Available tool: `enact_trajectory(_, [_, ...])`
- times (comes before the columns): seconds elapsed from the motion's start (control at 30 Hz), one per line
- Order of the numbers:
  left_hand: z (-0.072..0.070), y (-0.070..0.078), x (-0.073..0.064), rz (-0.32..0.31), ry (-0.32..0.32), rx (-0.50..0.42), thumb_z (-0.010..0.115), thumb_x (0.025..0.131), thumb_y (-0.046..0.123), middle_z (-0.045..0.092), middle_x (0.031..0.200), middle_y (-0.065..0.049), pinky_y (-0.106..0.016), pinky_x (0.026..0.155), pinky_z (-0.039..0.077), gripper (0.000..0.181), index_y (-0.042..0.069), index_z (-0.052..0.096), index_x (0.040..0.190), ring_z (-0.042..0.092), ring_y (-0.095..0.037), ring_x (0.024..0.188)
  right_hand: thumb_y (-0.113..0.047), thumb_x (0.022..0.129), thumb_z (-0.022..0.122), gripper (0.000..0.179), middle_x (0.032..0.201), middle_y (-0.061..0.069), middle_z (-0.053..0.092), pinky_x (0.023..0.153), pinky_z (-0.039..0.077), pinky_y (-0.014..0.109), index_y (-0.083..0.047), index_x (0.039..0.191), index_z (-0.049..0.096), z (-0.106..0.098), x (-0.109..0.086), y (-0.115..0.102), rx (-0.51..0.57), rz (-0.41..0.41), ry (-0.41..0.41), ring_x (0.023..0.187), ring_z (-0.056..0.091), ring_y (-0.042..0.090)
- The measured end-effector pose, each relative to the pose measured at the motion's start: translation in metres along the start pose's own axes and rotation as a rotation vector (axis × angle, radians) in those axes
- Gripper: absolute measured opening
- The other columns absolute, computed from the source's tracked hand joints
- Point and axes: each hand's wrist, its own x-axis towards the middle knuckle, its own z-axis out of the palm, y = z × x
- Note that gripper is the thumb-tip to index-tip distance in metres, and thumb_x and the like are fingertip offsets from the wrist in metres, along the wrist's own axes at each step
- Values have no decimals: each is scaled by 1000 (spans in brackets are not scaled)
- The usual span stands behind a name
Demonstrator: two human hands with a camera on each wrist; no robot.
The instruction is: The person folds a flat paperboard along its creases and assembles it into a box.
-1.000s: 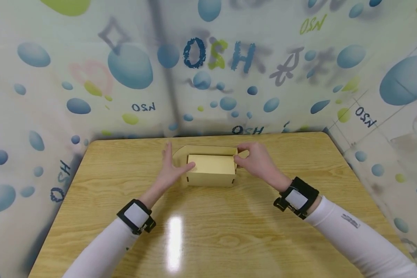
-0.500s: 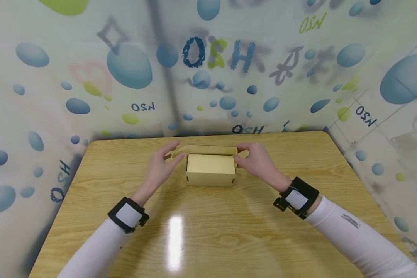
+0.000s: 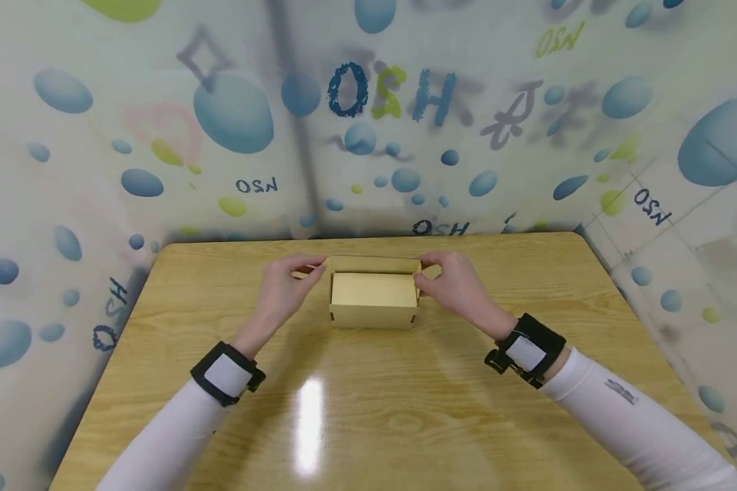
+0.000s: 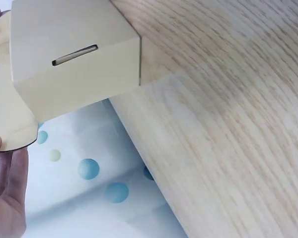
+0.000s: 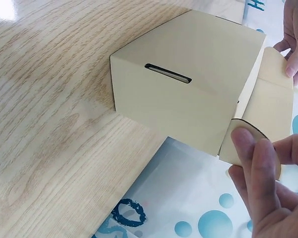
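Note:
A small tan cardboard box stands near the table's back edge, its top panel lying flat. Behind that panel a lid flap rises, with a rounded tab at each end. My left hand pinches the left tab between thumb and fingers; in the left wrist view the thumb lies over the tab and the fingers are under it. At the other end my right hand pinches the right tab, close beside the box's end wall. A narrow slot shows in the box's side.
The wood-grain table reaches toward me, with a bright light reflection on it. Right behind its back edge hangs a pale wall covering with blue and green spots and lettering.
My left hand, spread with its thumb on the box top a second ago, has moved back and left off the top and now pinches the left tab. The right hand holds its place.

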Motion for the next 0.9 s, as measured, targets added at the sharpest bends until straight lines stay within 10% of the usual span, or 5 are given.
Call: enact_trajectory(0.9, [11,28,1,-297,14,-165,68,97,15,76,118,-18,-19,67,57,39,7,69,135,76,-31,97,-11,101,59,43,127,29,73,43,28,24,4,142,62,-1,1,-3,-11,-18,-11,68,78,21])
